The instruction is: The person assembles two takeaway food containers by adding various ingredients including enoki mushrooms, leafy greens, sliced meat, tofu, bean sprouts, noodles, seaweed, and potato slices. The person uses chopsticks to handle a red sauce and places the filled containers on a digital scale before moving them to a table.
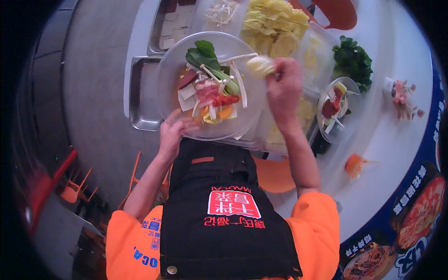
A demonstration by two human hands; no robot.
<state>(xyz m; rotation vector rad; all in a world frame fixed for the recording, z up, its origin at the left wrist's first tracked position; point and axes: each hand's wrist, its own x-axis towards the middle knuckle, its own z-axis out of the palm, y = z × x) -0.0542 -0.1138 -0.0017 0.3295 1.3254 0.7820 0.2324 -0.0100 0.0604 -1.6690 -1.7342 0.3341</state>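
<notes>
Floor: plain grey, smooth, matte, filling the left side of the view. Bench: white top, curving along the right, with a blue printed band on its edge that shows pictures of food. Metal trays sit sunk into the bench's left end, one of them bare steel. Orange chair stands at the top behind the bench; a second orange seat shows low in the centre. Small orange stools are grouped at lower left beside a red bar. Light is even and soft, with no hard shadows.
</notes>
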